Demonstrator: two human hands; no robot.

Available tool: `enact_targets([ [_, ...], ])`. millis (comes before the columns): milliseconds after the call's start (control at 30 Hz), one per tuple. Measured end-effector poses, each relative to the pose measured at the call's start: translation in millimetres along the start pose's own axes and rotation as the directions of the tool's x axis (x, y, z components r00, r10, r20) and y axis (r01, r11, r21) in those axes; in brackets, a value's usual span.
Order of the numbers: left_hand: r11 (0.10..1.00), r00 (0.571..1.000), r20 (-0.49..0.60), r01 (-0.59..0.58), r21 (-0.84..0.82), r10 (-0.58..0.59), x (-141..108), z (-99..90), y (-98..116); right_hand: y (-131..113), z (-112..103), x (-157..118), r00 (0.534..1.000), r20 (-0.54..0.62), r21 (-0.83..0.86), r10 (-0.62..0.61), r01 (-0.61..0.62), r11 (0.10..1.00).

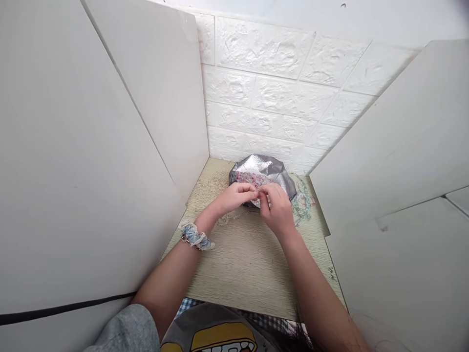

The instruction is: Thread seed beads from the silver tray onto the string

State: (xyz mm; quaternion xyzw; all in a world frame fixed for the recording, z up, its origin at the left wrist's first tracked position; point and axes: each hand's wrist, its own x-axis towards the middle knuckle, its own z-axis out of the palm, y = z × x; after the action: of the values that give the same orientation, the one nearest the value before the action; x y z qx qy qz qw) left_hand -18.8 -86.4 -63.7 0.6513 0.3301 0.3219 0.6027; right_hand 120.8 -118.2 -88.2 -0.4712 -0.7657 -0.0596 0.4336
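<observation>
Both hands meet over a silvery lined pouch (261, 164) that lies open on the tabletop. Inside it is a heap of small pink and clear beads (247, 178). My left hand (237, 196) is closed in a pinch, its fingertips close to those of the right. My right hand (277, 209) pinches too, thumb against forefinger. Whatever the fingertips hold is too small to make out. A pale beaded strand (229, 218) trails on the wood below my left hand. Strands of green and clear beads (302, 199) lie to the right of the pouch.
A pale wood-grain tabletop (242, 264) runs back to a white brick-patterned wall (282, 98). White panels stand close on the left (157, 88) and right (395, 132). Small shiny bits (331, 274) lie near the right edge. A blue scrunchie (197, 236) circles my left wrist.
</observation>
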Motion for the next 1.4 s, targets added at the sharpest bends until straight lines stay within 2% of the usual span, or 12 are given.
enact_targets([
  [133, 1.0, 0.999, -0.037, -0.011, 0.008, 0.011, -0.5, -1.2, -0.5, 1.2, -1.4, 0.6, 1.0, -0.025, -0.017, -0.003, 0.003, 1.0],
  [233, 0.999, 0.998, -0.067, -0.015, -0.05, 0.012, -0.2, -2.0, -1.7, 2.4, -2.8, 1.6, 1.0, -0.025, -0.029, 0.014, -0.014, 0.999],
  [367, 0.998, 0.993, -0.112, 0.03, -0.051, -0.036, 0.8, -2.2, -2.8, 7.5, -3.8, 3.0, 0.986, 0.102, -0.085, 0.132, -0.123, 0.989],
  [433, 0.997, 0.986, -0.148, 0.067, -0.036, -0.072, 0.8, -2.4, -2.9, 11.7, -3.9, 3.2, 0.95, 0.194, -0.158, 0.245, -0.216, 0.964],
  [567, 0.996, 0.974, -0.213, 0.072, -0.056, -0.082, 0.2, -2.9, -0.8, 17.3, -2.2, 2.1, 0.811, 0.379, -0.316, 0.445, -0.339, 0.886],
  [800, 0.995, 0.963, -0.268, 0.014, -0.095, -0.04, 1.9, -3.6, 1.1, 13.9, 4.4, -2.6, 0.664, 0.556, -0.475, 0.5, -0.241, 0.847],
  [900, 0.997, 0.953, -0.304, -0.007, -0.074, -0.016, 3.2, -4.7, -1.5, 14.7, 5.9, -3.7, 0.657, 0.563, -0.487, 0.502, -0.226, 0.843],
  [1033, 0.991, 0.939, -0.343, -0.052, -0.126, 0.006, 6.3, -6.1, -6.8, 15.6, 6.4, -3.6, 0.645, 0.561, -0.507, 0.519, -0.228, 0.831],
  [1133, 0.987, 0.915, -0.404, -0.069, -0.146, 0.005, 8.6, -7.8, -11.8, 14.4, 5.6, -3.1, 0.658, 0.555, -0.506, 0.509, -0.218, 0.834],
  [1267, 0.98, 0.905, -0.419, -0.012, -0.199, -0.074, 7.8, -9.8, -13.8, 12.3, 5.0, -3.4, 0.693, 0.558, -0.489, 0.456, -0.17, 0.856],
  [1400, 0.976, 0.907, -0.399, 0.052, -0.21, -0.134, 5.0, -9.6, -10.0, 12.0, 7.1, -5.7, 0.703, 0.574, -0.48, 0.42, -0.127, 0.868],
])
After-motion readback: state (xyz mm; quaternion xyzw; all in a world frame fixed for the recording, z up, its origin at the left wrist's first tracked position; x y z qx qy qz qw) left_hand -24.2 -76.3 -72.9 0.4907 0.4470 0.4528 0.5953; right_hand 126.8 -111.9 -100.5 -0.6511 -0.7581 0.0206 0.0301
